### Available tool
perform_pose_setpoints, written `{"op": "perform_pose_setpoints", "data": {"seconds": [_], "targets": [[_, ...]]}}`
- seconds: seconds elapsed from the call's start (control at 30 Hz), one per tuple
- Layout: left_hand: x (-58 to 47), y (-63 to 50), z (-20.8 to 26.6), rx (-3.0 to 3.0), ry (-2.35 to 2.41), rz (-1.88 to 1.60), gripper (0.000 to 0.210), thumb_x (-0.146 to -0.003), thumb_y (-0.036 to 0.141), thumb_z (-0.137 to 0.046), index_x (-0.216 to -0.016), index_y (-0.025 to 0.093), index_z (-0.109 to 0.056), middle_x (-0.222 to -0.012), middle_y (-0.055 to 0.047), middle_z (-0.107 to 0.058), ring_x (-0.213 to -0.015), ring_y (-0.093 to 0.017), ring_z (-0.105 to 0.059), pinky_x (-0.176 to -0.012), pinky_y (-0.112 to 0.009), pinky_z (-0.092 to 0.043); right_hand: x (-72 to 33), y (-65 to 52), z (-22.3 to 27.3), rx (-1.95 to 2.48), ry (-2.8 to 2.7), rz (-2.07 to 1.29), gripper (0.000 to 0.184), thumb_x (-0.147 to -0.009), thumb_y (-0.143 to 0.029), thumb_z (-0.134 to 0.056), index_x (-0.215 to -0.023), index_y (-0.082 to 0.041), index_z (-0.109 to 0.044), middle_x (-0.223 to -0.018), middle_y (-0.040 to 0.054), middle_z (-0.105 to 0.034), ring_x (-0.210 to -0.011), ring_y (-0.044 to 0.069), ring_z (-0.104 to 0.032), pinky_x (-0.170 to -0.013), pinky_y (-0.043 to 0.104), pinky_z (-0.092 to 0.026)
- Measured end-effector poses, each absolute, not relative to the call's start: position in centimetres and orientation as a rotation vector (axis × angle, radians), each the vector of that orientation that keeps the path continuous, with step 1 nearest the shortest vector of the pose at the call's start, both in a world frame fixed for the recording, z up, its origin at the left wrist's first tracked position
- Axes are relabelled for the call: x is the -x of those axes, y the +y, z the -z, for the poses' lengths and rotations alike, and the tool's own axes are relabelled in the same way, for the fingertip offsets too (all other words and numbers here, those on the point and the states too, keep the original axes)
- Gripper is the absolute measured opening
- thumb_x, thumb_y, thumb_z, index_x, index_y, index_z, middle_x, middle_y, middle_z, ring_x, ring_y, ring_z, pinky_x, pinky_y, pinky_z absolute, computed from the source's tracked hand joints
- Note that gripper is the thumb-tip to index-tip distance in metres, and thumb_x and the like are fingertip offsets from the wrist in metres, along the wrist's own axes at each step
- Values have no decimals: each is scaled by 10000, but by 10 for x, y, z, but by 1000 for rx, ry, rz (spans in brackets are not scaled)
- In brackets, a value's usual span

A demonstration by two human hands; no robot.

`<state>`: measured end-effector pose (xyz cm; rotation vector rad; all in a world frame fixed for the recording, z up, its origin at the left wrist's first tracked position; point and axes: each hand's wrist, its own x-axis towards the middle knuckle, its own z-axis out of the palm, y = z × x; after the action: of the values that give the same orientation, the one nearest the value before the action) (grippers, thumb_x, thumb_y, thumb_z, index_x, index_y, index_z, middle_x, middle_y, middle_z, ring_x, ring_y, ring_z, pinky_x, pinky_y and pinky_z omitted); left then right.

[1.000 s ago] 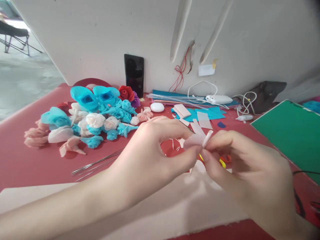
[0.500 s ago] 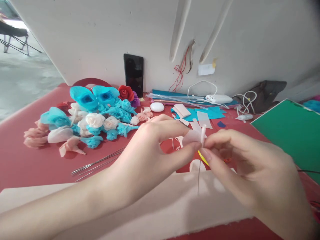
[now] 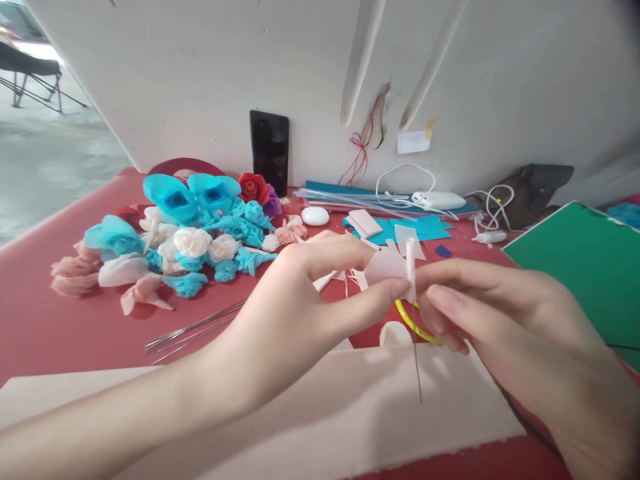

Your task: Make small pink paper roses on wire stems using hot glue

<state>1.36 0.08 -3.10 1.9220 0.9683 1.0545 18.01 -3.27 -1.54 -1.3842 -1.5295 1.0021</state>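
My left hand (image 3: 320, 300) is closed, its thumb and forefinger pinching a pale pink paper piece (image 3: 385, 267) against a thin wire (image 3: 417, 367). A slim paper roll (image 3: 411, 257) wraps the wire's upper end, and the bare wire hangs below. Right beside the roll is my right hand (image 3: 480, 300). Its forefinger tip reaches the roll, while its thumb stands off the wire with a gap. Beneath the hands shows a yellow loop (image 3: 413, 327), partly covered by the right fingers. A wide pale pink paper sheet (image 3: 310, 407) lies under both hands.
Blue, white, pink and red paper flowers (image 3: 190, 243) are heaped at the left, with loose wires (image 3: 195, 327) in front. A phone (image 3: 270, 150) leans against the wall. Behind the hands lie blue paper (image 3: 430, 228), a white oval case (image 3: 315, 215) and a white cable (image 3: 500, 200). A green board (image 3: 575, 267) stands right.
My right thumb has come off the wire and moved right. The wire and roll have straightened and shifted slightly right, and more of the yellow loop shows. My left hand keeps its pinch.
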Motion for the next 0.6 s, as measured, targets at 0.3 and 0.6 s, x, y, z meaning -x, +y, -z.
{"op": "perform_pose_setpoints", "data": {"seconds": [0.3, 0.6], "targets": [[-12, -4, 27, -1834, 895, -1011, 171, -826, 241, -574, -680, 219, -660, -723, 79, -664, -700, -71, -605, -649, -127, -453, -169, -36, 3, 1489, -1310, -1171, 126, -718, -178, -644, -622, -246, -691, -504, -70, -480, -487, 12, -405, -478, 61, -357], [-15, -6, 22, -1739, 956, -948, 191, -819, 216, -572, -653, 199, -665, -676, 77, -664, -635, -54, -608, -572, -106, -452, -167, -36, 10, 1491, -1323, -1098, 116, -676, -119, -614, -570, -158, -587, -453, -68, -458, -421, 12, -399, -409, 85, -311]]}}
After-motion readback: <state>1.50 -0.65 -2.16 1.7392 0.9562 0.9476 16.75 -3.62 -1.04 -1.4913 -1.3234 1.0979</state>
